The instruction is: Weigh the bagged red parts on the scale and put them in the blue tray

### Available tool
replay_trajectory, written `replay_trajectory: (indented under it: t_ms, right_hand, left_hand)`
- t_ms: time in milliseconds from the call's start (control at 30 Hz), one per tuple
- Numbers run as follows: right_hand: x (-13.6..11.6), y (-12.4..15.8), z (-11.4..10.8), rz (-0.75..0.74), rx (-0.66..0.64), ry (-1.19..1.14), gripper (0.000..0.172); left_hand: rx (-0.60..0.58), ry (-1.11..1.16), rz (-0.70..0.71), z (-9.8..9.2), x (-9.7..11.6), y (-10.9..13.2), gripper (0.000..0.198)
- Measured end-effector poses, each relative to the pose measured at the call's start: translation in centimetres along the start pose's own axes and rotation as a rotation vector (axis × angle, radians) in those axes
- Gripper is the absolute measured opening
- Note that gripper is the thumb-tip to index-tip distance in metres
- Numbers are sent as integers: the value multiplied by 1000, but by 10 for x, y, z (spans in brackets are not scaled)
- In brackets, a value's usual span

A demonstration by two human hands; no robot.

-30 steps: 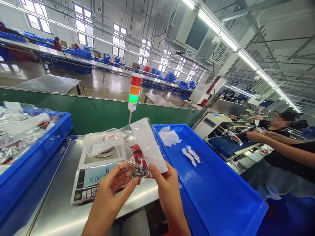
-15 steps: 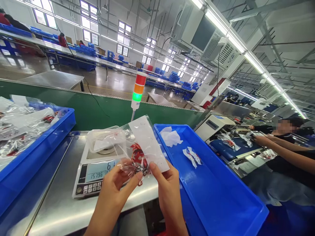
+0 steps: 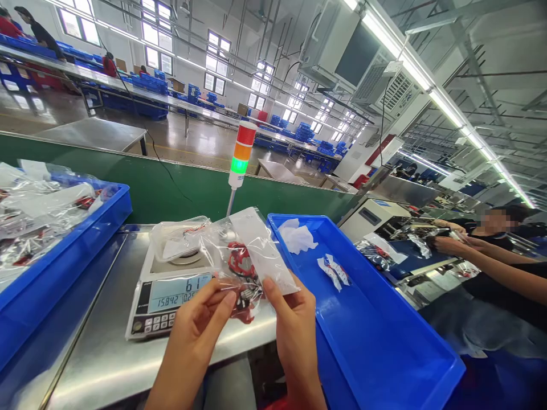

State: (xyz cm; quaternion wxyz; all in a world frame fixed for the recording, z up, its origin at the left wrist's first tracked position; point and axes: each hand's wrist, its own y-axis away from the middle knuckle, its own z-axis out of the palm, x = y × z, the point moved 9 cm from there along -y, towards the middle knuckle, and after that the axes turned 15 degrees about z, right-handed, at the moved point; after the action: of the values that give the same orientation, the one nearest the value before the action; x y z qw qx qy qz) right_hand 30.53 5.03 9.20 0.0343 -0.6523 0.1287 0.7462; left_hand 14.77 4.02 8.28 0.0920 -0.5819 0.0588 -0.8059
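Between my hands, above the steel bench, is a clear plastic bag (image 3: 242, 259) holding red and dark small parts and a white paper slip (image 3: 260, 245). My left hand (image 3: 203, 324) pinches the bag's lower left side near the dark parts. On the right edge, my right hand (image 3: 293, 319) grips the bag with the thumb over the slip. Just behind my left hand stands a digital scale (image 3: 147, 307) with a lit display. A clear plastic tub (image 3: 160, 233) sits on its pan, partly hidden by the bag.
A blue tray (image 3: 384, 341) at right holds white paper and a small packet (image 3: 334, 272). At left, another blue tray (image 3: 115, 210) is heaped with filled bags. A signal light (image 3: 243, 154) glows green. A co-worker (image 3: 491, 256) handles bags beside a machine at right.
The bag has been turned and lowered a little, so its red parts lie differently. The scale's lower reading changed from 15.796 to 15.842. The co-worker's hands shifted slightly.
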Motion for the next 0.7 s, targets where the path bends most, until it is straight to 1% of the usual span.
replay_trajectory:
  t_ms: [100,167,233,367,533,567,700]
  right_hand:
    - [1,0,1,-2,-9,0,35]
    - [2,0,2,-1,-19,-8,34]
    - [4,0,1,-4,-10,-22,33]
    - [5,0,2,-1,-16,-40,33]
    - [4,2,7,3,-72,-23,30]
    - [4,2,8,6,-86,-21,30]
    - [4,1,13,29,-135,-13,32]
  left_hand:
    - [76,-25,-12,-1,4,2,38]
    - [77,-39,-31,2,4,2,38]
    - [75,-34,-37,5,4,1,34]
    - [90,-26,-16,3,2,-2,28]
    - [-4,-69,45,2,-1,-7,30]
    - [-8,-77,52,1,-1,-8,29]
    - [72,-97,43,-6,1,-6,32]
